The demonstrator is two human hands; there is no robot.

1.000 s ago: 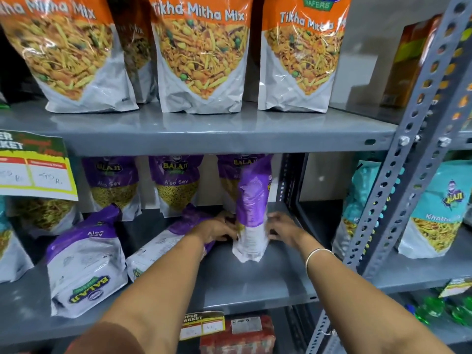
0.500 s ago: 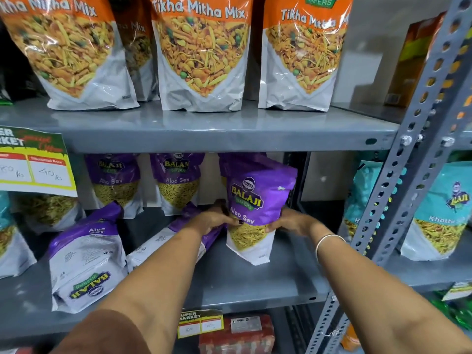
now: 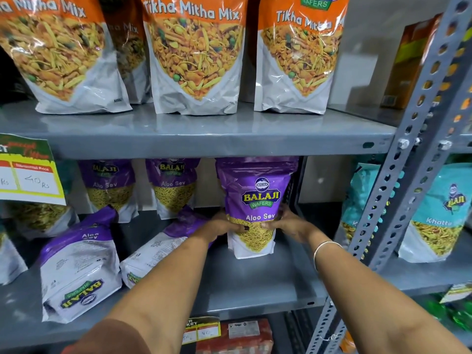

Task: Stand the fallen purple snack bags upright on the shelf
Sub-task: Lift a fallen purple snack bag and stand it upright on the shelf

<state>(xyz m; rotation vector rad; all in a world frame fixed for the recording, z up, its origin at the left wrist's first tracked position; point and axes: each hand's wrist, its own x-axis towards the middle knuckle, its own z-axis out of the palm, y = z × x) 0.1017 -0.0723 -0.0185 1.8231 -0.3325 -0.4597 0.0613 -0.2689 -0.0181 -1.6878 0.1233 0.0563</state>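
Observation:
A purple Aloo Sev bag (image 3: pixel 256 200) stands upright, front label facing me, at the right end of the grey middle shelf (image 3: pixel 255 284). My left hand (image 3: pixel 224 226) grips its left side and my right hand (image 3: pixel 286 224) grips its right side, thumbs on the front. Two more purple bags lie fallen on their backs: one at the left (image 3: pixel 76 267) and one in the middle (image 3: pixel 158 249), partly hidden by my left forearm. Two upright purple bags (image 3: pixel 109 185) (image 3: pixel 173 182) stand at the back of the shelf.
Orange Tikha Mitha Mix bags (image 3: pixel 194 54) fill the shelf above. A slotted grey upright post (image 3: pixel 419 159) stands to the right, with teal snack bags (image 3: pixel 441 213) beyond it. A yellow price tag (image 3: pixel 28 175) hangs at the left. A red pack (image 3: pixel 237 338) lies on the shelf below.
The bag between my hands has turned from edge-on to front-facing and has come down to stand squarely on the shelf. Both hands stayed on its sides.

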